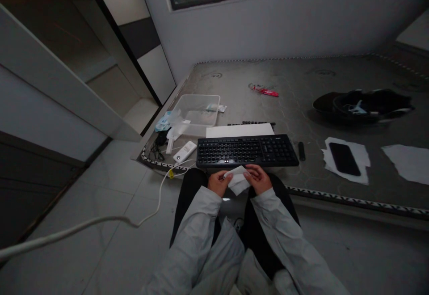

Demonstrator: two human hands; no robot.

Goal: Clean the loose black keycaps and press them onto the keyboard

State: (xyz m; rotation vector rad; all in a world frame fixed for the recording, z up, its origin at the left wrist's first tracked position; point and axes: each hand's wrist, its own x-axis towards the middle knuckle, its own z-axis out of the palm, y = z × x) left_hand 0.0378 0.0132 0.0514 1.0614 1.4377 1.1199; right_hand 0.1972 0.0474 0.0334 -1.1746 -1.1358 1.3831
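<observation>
My left hand (pixel 219 183) pinches the left edge of a folded white tissue (pixel 237 179). The tissue's right side is held between the thumb and fingers of my right hand (pixel 258 179). Both hands are above my lap, just in front of a black keyboard (pixel 246 151), which lies near the edge of the grey surface. Behind the keyboard is a flat white sheet or box (pixel 240 130), partly covered by it. A small dark stick-like object (pixel 301 151) lies right of the keyboard.
At the left stand a clear plastic bin (pixel 197 127) and a white power bank (pixel 185 151) with a white cable (pixel 160 196). A phone (pixel 344 158) on white paper, a black bag (pixel 365 106) and a red packet (pixel 268 92) lie farther right.
</observation>
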